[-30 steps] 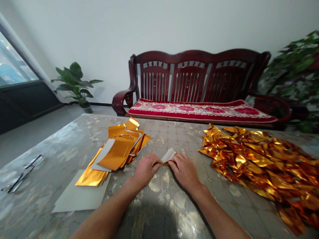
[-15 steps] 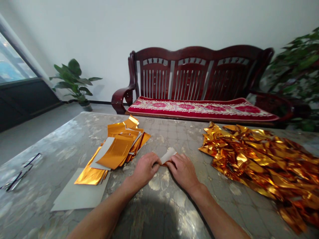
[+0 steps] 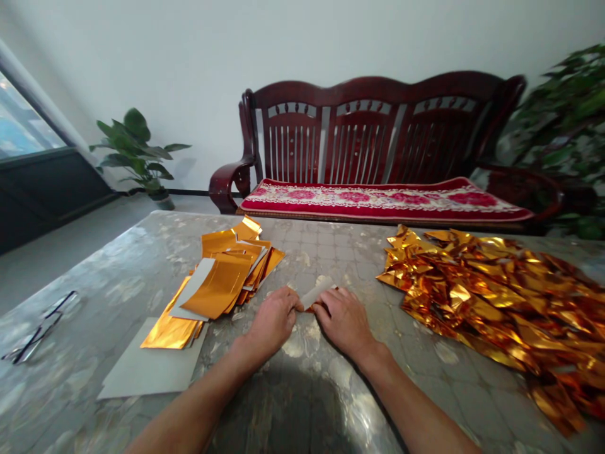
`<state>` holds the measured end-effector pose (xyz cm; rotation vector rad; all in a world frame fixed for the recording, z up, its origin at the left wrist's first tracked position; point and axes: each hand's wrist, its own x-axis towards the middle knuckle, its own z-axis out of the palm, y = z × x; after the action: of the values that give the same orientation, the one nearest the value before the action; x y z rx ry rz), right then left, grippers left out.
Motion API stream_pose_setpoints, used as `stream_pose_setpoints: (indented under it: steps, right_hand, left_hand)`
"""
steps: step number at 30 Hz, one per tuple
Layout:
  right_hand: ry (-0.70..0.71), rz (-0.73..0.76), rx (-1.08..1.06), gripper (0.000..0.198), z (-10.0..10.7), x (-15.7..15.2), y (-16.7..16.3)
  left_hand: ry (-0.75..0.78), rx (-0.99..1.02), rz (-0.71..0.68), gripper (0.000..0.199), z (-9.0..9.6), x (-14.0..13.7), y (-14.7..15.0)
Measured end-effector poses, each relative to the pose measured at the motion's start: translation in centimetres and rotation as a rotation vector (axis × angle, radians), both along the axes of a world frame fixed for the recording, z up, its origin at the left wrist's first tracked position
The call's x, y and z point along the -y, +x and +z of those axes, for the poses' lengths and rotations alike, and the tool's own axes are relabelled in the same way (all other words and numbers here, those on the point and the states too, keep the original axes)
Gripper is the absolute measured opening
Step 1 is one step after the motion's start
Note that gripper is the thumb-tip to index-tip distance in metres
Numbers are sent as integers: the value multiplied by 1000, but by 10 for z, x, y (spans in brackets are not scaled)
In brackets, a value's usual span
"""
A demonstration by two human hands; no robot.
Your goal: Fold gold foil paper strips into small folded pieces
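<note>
Between my two hands, just above or on the table, is one sheet of gold foil paper, partly folded, its pale grey back showing and a strip of gold at the lower edge. My left hand pinches its left end with curled fingers. At the other end my right hand grips it, thumb below and fingers bent over the top. To the left lies a loose stack of flat gold foil sheets, some with the grey side up. A big heap of folded gold foil pieces spreads over the right side.
Grey sheets lie under the stack's near end. Eyeglasses rest at the table's left. Beyond the patterned table stands a dark wooden bench with a red floral cushion. Potted plants flank it.
The foil sheet between my hands is now folded lower and narrower, with less of its grey back standing up. Both hands stay nearly in place; the camera view shifts slightly.
</note>
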<state>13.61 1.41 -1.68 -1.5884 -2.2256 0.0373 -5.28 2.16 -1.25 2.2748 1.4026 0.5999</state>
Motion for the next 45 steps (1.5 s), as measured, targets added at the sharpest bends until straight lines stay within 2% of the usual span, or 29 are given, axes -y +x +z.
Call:
stream_pose_setpoints:
  steps: [4, 8, 17, 28, 38, 45]
  right_hand:
    - [3, -3, -1, 17, -2, 0, 0]
    - [0, -6, 4, 16, -3, -1, 0]
    - [-40, -42, 29, 17, 4, 3, -3]
    - [-35, -47, 62, 16, -1, 2, -4]
    - [-57, -60, 85, 13, -2, 2, -5]
    - [-52, -72, 104, 12, -3, 2, -6]
  left_hand:
    - [-3, -19, 5, 26, 4, 3, 2]
    - [9, -32, 19, 15, 9, 5, 7]
    - [63, -153, 93, 18, 8, 8, 12]
    - [165, -376, 141, 22, 15, 8, 17]
    - [142, -401, 159, 24, 17, 7, 19]
    - [41, -267, 82, 20, 15, 1, 8]
